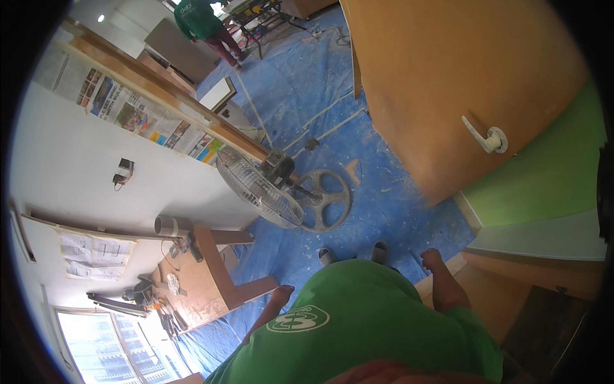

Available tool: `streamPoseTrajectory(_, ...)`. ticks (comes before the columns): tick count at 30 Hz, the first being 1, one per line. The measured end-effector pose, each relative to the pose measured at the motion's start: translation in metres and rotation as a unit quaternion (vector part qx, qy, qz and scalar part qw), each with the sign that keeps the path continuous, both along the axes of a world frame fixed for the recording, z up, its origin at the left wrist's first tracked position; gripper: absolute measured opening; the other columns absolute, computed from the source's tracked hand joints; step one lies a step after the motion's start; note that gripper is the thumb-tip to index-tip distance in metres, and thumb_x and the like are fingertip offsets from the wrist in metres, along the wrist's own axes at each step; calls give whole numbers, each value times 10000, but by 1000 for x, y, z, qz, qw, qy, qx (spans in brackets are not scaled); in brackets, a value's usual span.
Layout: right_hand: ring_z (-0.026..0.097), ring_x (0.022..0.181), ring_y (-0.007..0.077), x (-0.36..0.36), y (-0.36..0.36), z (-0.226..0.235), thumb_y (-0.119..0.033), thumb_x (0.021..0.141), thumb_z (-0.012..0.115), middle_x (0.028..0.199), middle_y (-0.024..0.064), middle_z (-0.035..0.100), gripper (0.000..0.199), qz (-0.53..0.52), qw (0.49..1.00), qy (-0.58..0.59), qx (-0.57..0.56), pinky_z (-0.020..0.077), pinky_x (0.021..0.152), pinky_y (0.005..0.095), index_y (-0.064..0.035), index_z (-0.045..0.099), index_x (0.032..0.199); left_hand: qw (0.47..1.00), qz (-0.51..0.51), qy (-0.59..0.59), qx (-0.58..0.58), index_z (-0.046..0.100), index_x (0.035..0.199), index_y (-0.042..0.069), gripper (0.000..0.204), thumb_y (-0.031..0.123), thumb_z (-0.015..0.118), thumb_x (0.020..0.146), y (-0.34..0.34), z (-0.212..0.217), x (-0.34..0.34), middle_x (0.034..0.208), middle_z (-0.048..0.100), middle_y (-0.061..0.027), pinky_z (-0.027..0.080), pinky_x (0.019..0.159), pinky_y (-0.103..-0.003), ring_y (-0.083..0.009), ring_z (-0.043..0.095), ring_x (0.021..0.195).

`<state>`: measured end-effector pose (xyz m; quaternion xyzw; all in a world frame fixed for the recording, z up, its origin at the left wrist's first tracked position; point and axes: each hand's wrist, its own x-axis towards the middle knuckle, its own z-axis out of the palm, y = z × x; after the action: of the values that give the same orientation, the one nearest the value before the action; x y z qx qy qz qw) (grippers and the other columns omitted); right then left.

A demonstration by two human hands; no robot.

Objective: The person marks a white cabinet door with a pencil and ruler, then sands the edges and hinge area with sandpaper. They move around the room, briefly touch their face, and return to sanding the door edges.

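Note:
My left hand (282, 295) hangs at my side with its fingers curled, near the corner of a low wooden workbench (220, 281). Whether anything is inside those fingers is hidden. On the other side, my right hand (433, 260) is closed too, low beside a wooden door sill. A thin pale sliver shows by its fingertips, too small to name. In front of my slippers (327, 256) stands a dusty pedestal fan (261, 189) on a round spoked base, tipped toward the left wall. Neither hand touches it.
Blue sheeting (384, 217) covers the floor. A wooden door (460, 70) with a white lever handle stands on the right. Newspaper (137, 118) covers part of the left partition. Tools (167, 317) lie on the workbench. Farther off, a person in green (201, 25) stands near a machine stand (256, 19).

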<state>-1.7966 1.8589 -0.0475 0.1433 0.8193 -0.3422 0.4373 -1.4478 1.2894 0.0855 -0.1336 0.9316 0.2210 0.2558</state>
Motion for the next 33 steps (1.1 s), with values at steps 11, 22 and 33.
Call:
streamPoseTrajectory(11,692,936,435,-5,-39,19,-358,957,513,934,249,724,408,236,965,113,32,550,859,532,-45,776,951,996,-63,-67,6,730,1083,19,346,304,547,1012,-27,41,-66,1132,730,-224,547,926,-430,-327,703,1064)
streamPoseTrajectory(22,701,1013,420,37,10,46,-330,879,616,1066,271,723,394,-81,983,138,86,547,897,527,22,762,980,974,-167,-103,112,723,1073,9,353,311,551,1011,71,109,-304,1105,728,-225,552,903,-436,-327,704,1044)
streamPoseTrajectory(33,713,1008,401,194,40,29,-190,823,588,1047,254,734,305,-231,965,1,125,569,849,508,1,776,968,942,-280,-138,126,715,1063,-1,361,317,554,1011,144,155,-371,1079,726,-226,558,879,-443,-327,705,1023)
